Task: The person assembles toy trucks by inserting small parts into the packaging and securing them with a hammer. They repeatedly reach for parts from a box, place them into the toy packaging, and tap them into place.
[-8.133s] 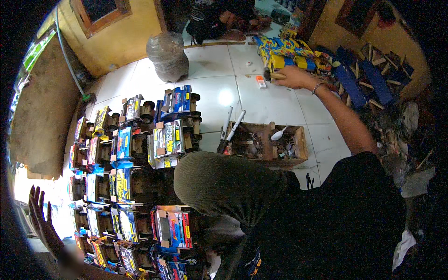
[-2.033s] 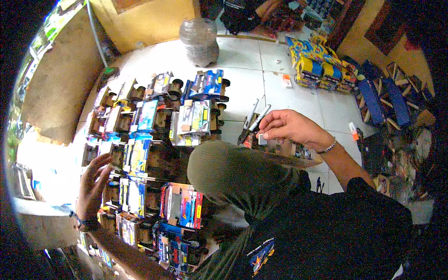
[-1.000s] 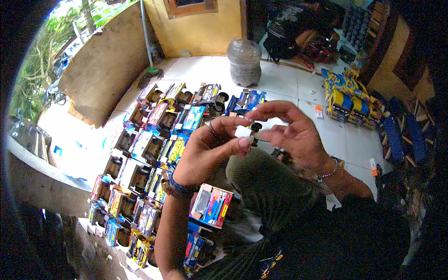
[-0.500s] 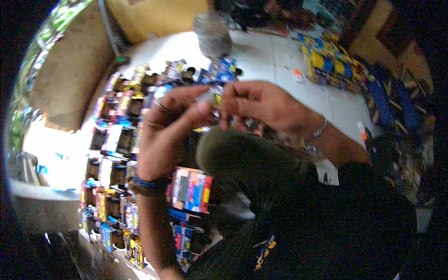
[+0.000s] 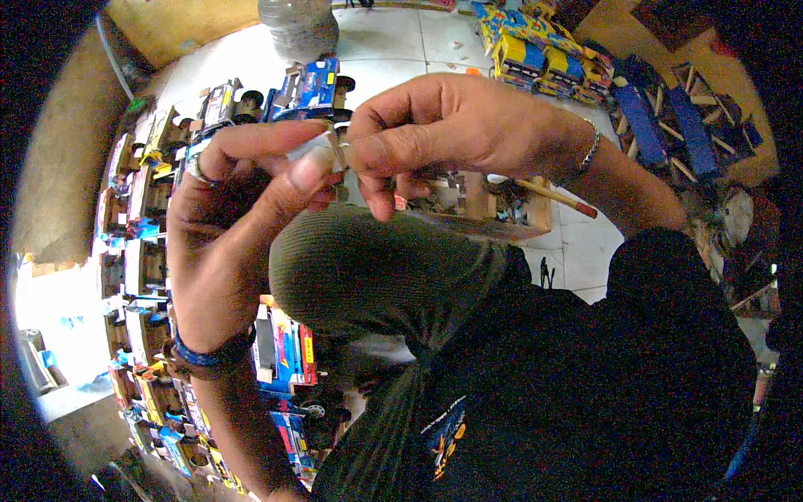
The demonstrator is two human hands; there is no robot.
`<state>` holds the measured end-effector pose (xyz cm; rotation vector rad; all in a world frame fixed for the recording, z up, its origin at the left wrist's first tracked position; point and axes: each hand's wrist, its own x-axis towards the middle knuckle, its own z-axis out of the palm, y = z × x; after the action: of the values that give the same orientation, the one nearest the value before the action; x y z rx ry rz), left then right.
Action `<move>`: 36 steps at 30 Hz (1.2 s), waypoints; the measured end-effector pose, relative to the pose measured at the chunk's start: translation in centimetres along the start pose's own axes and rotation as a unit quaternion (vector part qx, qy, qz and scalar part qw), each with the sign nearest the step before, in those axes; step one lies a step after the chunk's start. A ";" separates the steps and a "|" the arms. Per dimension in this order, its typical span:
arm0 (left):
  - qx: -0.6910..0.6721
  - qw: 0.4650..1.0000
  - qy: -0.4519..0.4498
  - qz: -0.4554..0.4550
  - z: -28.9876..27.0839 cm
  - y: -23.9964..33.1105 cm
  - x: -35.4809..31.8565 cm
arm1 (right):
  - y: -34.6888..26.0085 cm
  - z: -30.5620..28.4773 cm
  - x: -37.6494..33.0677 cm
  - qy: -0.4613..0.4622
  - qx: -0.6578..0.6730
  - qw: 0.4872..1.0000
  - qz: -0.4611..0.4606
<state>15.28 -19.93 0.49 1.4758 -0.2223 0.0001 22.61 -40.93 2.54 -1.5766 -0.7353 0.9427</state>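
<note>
My left hand [image 5: 230, 201] pinches a small whitish flat piece [image 5: 330, 152] between thumb and forefinger. Beside it my right hand [image 5: 468, 125] is closed, its fingertips pressed together against the piece's edge. Whatever lies between those right fingertips is too small and covered to make out. Both hands are raised over my knee, which is in olive ribbed cloth [image 5: 360, 259]. Behind the left fingers stands a blue toy truck [image 5: 309, 88] with black wheels. Rows of similar colourful toy trucks [image 5: 155, 251] stand on the floor at the left.
Past my knee sits a wooden box [image 5: 535, 219] of small parts, with a red-ended wooden stick [image 5: 565, 199] across it. Yellow and blue printed pieces [image 5: 535, 63] are stacked at the far right, near blue slatted frames [image 5: 644, 117]. A grey rounded container [image 5: 301, 29] stands at the back.
The view has shifted, so the trucks and both hands sit further left and higher or nearer. My hands stay together at the small piece, and the wooden box shows more plainly.
</note>
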 end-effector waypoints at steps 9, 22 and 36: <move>0.036 0.991 0.132 0.016 -6.9 2.3 0.1 | 0.5 -12.9 -4.6 0.268 -0.326 0.905 -0.059; 0.331 0.901 0.263 0.099 -21.0 8.0 -12.8 | 35.1 -18.3 -22.1 0.217 -0.432 0.823 0.297; 0.333 0.732 0.588 0.085 -29.1 8.0 -25.1 | 9.2 -19.1 -19.4 0.367 -0.156 0.851 0.341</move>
<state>-6.09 12.97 2.36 1.8641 0.7704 1.2563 29.56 -68.54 -1.32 -2.3520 0.2659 0.6057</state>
